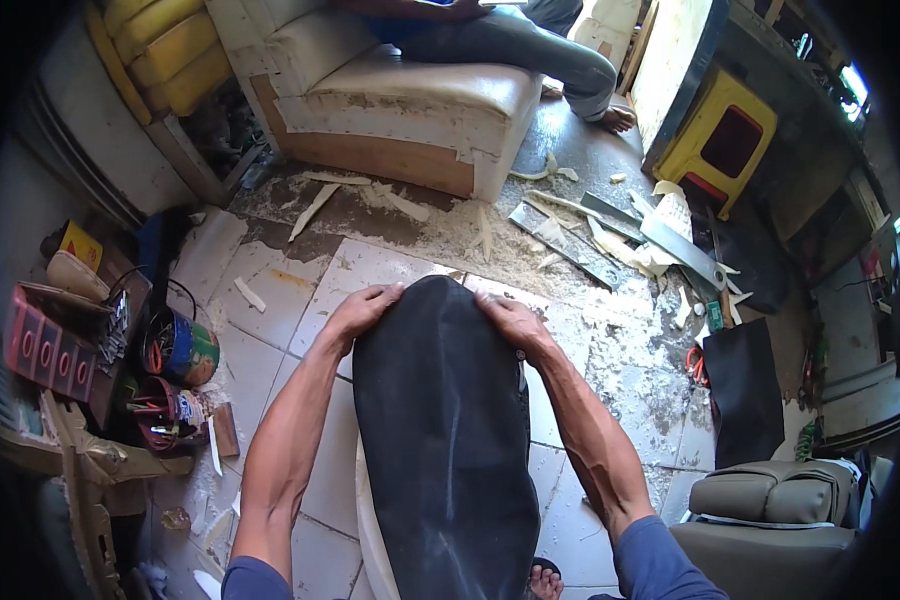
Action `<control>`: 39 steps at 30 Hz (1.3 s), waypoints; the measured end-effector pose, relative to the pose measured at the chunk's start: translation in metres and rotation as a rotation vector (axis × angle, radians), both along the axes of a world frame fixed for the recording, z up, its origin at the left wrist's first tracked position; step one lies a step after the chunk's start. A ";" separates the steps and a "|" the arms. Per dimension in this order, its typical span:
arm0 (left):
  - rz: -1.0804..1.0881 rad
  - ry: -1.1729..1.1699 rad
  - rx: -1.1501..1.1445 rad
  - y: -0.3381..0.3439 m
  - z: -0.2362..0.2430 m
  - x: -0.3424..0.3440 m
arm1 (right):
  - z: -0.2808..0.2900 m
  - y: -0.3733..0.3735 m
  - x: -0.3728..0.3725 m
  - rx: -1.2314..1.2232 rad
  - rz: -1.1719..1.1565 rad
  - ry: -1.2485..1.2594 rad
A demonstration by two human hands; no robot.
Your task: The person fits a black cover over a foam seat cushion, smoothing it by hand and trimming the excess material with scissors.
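Note:
A long black upholstery cover with a rounded far end lies in front of me, a pale chalky line running down its middle. Along its lower left edge, a strip of cream foam shows from beneath. My left hand grips the cover's far left edge, thumb on top and the other fingers partly hidden. At the far right edge, my right hand holds it the same way. What lies under most of the cover is hidden.
Foam scraps and long flat strips litter the tiled floor ahead. Beyond is a worn pale sofa with a seated person. Tins and a red drawer box stand left. Right are red-handled scissors, black sheet and brown cushion.

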State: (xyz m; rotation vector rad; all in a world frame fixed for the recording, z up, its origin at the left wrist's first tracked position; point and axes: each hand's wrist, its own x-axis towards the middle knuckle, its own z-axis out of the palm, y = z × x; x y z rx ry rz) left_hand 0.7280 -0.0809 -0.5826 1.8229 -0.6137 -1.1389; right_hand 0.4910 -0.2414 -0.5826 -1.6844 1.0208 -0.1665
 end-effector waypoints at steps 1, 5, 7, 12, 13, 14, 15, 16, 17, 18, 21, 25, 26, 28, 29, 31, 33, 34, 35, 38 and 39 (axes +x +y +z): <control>0.008 0.047 -0.032 -0.006 -0.001 -0.005 | -0.002 -0.002 0.002 0.035 0.002 -0.051; 0.030 0.042 -0.204 -0.011 -0.010 -0.013 | 0.000 0.014 0.009 0.026 -0.052 -0.214; 0.006 -0.099 -0.275 -0.006 -0.013 -0.010 | 0.013 0.029 0.006 -0.074 -0.095 -0.253; 0.115 -0.477 -0.214 0.006 -0.004 -0.034 | -0.012 0.024 -0.017 -0.029 0.015 -0.216; 0.135 -0.524 -0.224 0.009 -0.002 -0.038 | -0.018 0.024 -0.022 0.026 -0.009 -0.280; 0.100 -0.433 -0.179 0.014 -0.001 -0.038 | -0.025 0.026 -0.027 0.081 -0.035 -0.344; 0.143 -0.410 -0.182 0.024 -0.006 -0.043 | -0.032 0.030 -0.035 0.135 -0.060 -0.408; 0.202 -0.413 -0.166 0.051 -0.013 -0.040 | -0.019 0.049 -0.038 0.343 -0.051 -0.463; 0.242 -0.390 -0.167 0.068 -0.021 -0.049 | -0.030 0.055 -0.056 0.480 -0.107 -0.441; 0.284 -0.161 -0.111 0.092 -0.025 -0.056 | -0.051 0.059 -0.080 0.621 -0.164 -0.417; 0.284 0.212 0.169 0.143 0.004 -0.098 | -0.071 0.081 -0.147 0.642 -0.149 -0.288; 0.281 -0.406 0.106 0.183 0.010 -0.144 | -0.059 0.111 -0.180 0.414 -0.123 -0.095; 0.293 -0.393 0.116 0.180 0.016 -0.145 | -0.051 0.115 -0.185 0.457 -0.182 -0.095; 0.335 -0.223 0.111 0.190 0.019 -0.135 | -0.044 0.126 -0.195 0.717 -0.275 -0.261; 0.364 -0.064 0.090 0.201 0.015 -0.118 | -0.046 0.128 -0.197 0.849 -0.273 -0.348; 0.302 0.108 -0.062 0.190 0.014 -0.133 | -0.061 0.125 -0.222 0.751 -0.388 -0.431; 0.319 0.289 -0.087 0.195 0.036 -0.141 | -0.062 0.137 -0.224 0.698 -0.361 -0.477; 0.311 0.250 0.009 0.204 0.044 -0.139 | -0.047 0.145 -0.215 0.669 -0.285 -0.487; 0.319 0.245 0.025 0.206 0.049 -0.149 | -0.037 0.154 -0.214 0.643 -0.225 -0.485; 0.212 0.296 -0.131 0.180 0.054 -0.179 | -0.066 0.163 -0.237 0.742 -0.240 -0.414; 0.241 0.287 -0.049 0.181 0.045 -0.175 | -0.078 0.162 -0.236 0.734 -0.214 -0.390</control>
